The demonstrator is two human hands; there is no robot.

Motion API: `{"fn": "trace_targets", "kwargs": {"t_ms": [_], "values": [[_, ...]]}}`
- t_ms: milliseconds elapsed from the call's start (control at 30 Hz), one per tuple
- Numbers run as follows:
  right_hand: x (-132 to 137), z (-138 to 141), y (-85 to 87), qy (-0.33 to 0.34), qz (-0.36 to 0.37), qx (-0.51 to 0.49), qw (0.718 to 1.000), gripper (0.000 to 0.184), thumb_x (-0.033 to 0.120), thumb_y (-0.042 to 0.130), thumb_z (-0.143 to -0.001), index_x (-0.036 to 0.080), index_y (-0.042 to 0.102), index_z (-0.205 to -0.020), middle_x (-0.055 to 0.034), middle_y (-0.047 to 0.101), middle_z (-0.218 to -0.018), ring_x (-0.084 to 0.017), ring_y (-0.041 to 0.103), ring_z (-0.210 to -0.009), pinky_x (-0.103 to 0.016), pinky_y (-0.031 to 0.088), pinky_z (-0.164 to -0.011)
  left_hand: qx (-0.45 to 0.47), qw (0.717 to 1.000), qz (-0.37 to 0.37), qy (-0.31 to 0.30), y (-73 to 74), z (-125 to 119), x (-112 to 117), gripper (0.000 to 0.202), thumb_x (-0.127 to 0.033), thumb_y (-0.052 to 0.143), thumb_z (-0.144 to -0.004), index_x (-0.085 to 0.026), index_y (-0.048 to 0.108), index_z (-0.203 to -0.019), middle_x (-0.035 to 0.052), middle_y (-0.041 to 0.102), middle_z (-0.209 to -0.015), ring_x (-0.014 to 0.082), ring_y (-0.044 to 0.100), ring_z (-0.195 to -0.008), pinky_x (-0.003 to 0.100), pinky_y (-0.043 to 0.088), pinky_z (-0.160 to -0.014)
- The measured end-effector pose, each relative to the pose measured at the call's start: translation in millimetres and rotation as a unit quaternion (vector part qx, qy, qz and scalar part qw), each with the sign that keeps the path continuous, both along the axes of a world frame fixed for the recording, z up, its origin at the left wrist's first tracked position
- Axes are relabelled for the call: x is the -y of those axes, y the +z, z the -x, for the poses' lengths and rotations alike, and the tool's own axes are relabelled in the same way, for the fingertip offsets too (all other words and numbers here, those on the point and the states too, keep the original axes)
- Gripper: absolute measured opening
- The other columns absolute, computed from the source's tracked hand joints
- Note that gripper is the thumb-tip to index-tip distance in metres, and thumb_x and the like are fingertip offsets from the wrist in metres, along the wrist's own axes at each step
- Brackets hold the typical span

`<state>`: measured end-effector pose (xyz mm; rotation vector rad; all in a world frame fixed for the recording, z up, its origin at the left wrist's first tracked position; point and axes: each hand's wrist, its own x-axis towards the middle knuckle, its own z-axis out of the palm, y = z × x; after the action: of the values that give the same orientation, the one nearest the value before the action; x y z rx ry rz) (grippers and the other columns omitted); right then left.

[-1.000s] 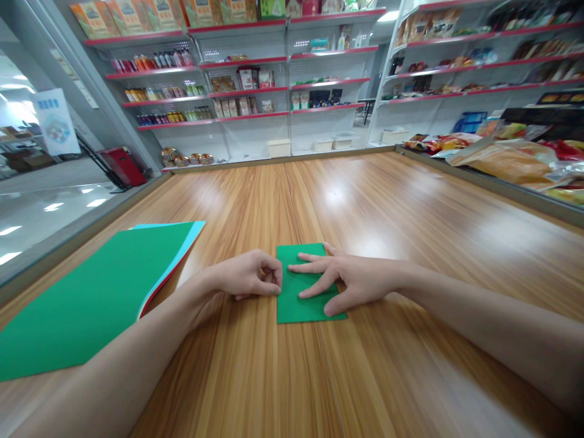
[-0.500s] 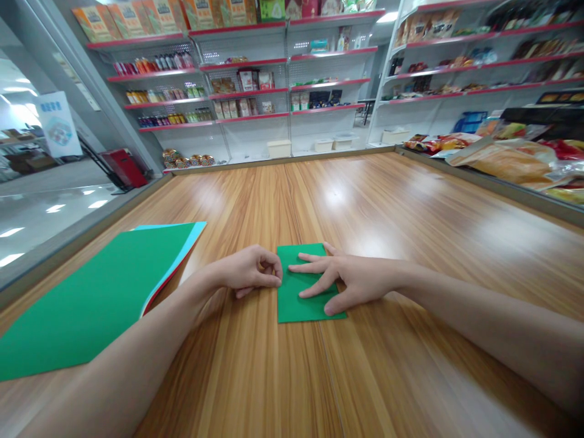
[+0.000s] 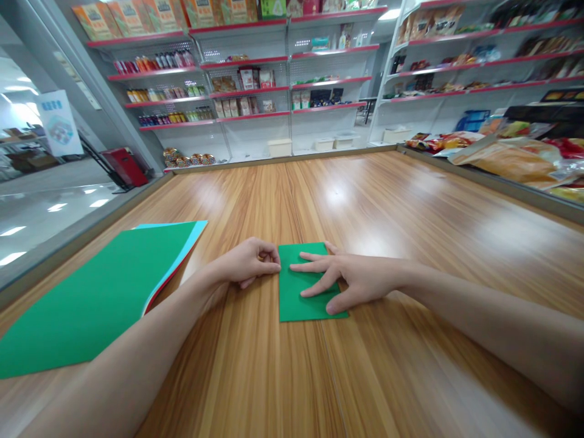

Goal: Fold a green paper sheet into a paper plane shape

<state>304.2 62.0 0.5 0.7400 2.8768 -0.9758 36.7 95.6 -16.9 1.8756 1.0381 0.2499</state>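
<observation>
Lying flat on the wood-grain counter (image 3: 246, 371), straight ahead of you, is a small green paper rectangle (image 3: 292, 285). Your right hand (image 3: 351, 280) reaches over it from the right, its fingers spread wide and released, with the fingertips resting on the paper and the thumb near its lower right corner. Your left hand (image 3: 250, 261) is at the left edge, its fingers curled in, loosely clenched, the thumb and index tips meeting right at that edge; whether any paper is pinched between them, you cannot tell. Farther left, beyond your left forearm, lies a larger pile of coloured sheets (image 3: 100, 292), green on top, with light blue and red showing along its right side. Past the far edge of your counter stand shelves (image 3: 249, 115) with red-edged boards, holding bottles and boxes. To the far right are plastic food packets (image 3: 506, 161).
</observation>
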Motion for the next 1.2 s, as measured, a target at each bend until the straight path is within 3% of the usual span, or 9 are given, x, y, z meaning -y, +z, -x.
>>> {"fn": "trace_targets", "kwargs": {"t_ms": [633,1200], "values": [[0.5,1.1,1.7,0.007,-0.011,0.017,1.000,0.047,0.045,0.064,-0.083,0.041,0.053,-0.128,0.0031,0.020,-0.156,-0.032,0.009,-0.144,-0.063,-0.012,-0.109,0.004,0.994,-0.083,0.067,-4.1,-8.6,-3.6,0.019,-0.034,0.056,-0.085,-0.015,0.056,-0.080,-0.0079,0.048,-0.048,0.0075,0.045,-0.025,0.015,0.024,-0.024],[-2.8,0.0,3.7,0.039,-0.007,-0.003,0.999,0.050,0.035,0.070,-0.078,0.042,0.055,-0.126,0.0029,0.025,-0.154,-0.033,0.015,-0.143,-0.064,-0.009,-0.109,0.015,0.988,-0.091,0.120,-13.3,-9.3,-11.6,0.023,-0.036,0.060,-0.085,-0.014,0.057,-0.079,-0.0085,0.048,-0.048,0.0059,0.043,-0.024,0.014,0.023,-0.023]]}}
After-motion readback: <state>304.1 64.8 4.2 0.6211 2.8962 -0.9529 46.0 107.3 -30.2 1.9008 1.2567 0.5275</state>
